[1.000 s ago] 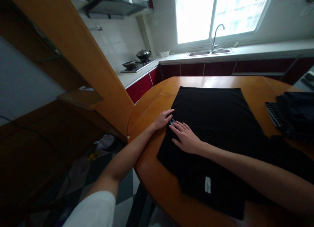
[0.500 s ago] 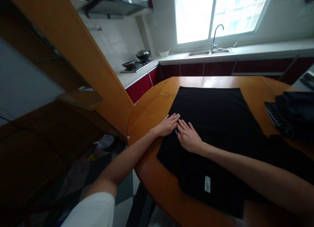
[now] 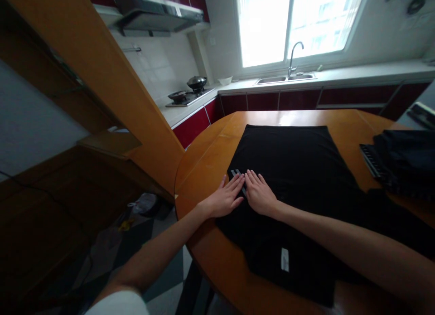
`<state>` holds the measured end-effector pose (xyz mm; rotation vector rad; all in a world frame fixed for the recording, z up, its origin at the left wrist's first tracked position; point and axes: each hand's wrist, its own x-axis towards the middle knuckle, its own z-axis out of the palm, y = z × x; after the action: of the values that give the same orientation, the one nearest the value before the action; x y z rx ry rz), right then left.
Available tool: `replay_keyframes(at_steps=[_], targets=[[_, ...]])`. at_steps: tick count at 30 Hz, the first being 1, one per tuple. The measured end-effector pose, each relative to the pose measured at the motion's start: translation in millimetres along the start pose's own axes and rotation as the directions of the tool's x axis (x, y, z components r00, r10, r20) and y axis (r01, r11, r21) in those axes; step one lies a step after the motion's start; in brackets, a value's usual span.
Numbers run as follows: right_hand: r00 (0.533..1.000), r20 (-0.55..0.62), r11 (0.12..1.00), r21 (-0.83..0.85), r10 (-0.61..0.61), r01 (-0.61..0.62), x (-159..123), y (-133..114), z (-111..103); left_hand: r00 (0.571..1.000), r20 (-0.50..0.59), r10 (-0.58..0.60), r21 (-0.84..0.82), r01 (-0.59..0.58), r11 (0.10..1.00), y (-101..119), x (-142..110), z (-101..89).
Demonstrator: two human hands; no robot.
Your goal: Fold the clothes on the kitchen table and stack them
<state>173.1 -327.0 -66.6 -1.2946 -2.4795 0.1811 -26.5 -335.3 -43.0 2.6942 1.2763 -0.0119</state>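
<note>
A black garment [image 3: 299, 170] lies spread flat on a round wooden table [image 3: 210, 147], with a small white label [image 3: 284, 259] near its close edge and a grey mark [image 3: 235, 173] at its left edge. My left hand [image 3: 225, 197] and my right hand [image 3: 260, 193] lie side by side, palms down, on the garment's left part. The fingers of both are stretched out flat and hold nothing. The grey mark shows just beyond my left fingertips.
A pile of dark clothing [image 3: 404, 161] sits on the table's right side. Behind the table run a counter with a sink and tap [image 3: 292, 63], a stove with pans [image 3: 190, 90], and a bright window. A slanted wooden panel [image 3: 112, 88] rises at the left.
Both hands have slid toward me along the garment's left edge and now lie flat together. The grey mark that they covered shows again. The view has tilted slightly.
</note>
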Motion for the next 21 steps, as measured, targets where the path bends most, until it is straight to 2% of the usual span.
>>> replay_keyframes(at_steps=[5,9,11,13,16,18,19,21], targets=[[1.000,0.004,1.000,-0.002,0.007,-0.007,1.1,1.6,2.6,0.994,0.076,0.083,-0.048,-0.079,0.996,12.3,-45.6,-6.8],[1.000,0.003,1.000,-0.007,0.010,-0.010,1.4,0.3,1.0,0.989,0.109,0.100,-0.119,-0.087,0.989,19.6,-71.9,-12.4],[1.000,0.007,1.000,-0.002,0.018,-0.018,1.9,-0.7,-0.2,0.978,0.166,0.126,-0.174,-0.097,0.980,19.5,-81.0,-20.8],[0.999,0.012,0.999,0.014,0.030,-0.030,2.6,-1.4,-0.7,0.946,0.273,0.178,-0.240,-0.112,0.964,14.5,-84.6,-37.2],[0.999,0.009,0.998,0.040,0.045,-0.045,3.5,-1.6,-0.7,0.851,0.437,0.290,-0.385,-0.114,0.916,-1.0,-73.3,-73.3],[0.999,0.005,0.997,0.052,0.052,-0.052,3.8,-1.5,-0.7,0.820,0.457,0.345,-0.503,-0.081,0.860,-13.0,-52.5,-95.5],[0.999,0.005,0.997,0.059,0.054,-0.054,3.9,-1.5,-0.9,0.830,0.438,0.345,-0.545,-0.060,0.836,-18.1,-38.3,-103.0],[0.998,0.010,0.995,0.078,0.057,-0.058,4.2,-1.8,-1.9,0.891,0.363,0.273,-0.555,-0.028,0.832,-24.9,-3.7,-107.6]])
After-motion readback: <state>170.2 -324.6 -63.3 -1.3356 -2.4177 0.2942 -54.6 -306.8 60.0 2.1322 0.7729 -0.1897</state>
